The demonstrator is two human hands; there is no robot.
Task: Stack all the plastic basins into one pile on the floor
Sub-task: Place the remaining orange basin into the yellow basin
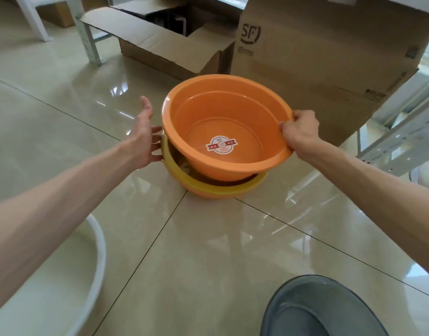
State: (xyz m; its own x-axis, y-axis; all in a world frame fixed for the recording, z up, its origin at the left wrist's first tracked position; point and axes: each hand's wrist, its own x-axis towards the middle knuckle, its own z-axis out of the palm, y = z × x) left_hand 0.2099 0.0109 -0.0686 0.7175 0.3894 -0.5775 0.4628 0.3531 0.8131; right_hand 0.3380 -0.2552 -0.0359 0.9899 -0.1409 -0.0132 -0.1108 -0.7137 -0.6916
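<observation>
An orange basin (223, 112) with a round sticker inside is tilted, its lower part resting inside a yellow basin (223, 190) on the floor. My right hand (299, 132) grips the orange basin's right rim. My left hand (145, 139) is spread open at the left side, fingertips touching the yellow basin's rim just under the orange one. A white basin (97, 251) lies at the bottom left, partly behind my left forearm. A grey basin (317, 309) lies at the bottom right, cut off by the frame.
A large closed cardboard box (329, 57) stands just behind the basins. An open cardboard box (174, 42) sits to its left. A white metal leg (87, 35) stands at the back left and a metal rack (402, 137) at the right. Glossy floor tiles (208, 251) lie between the basins.
</observation>
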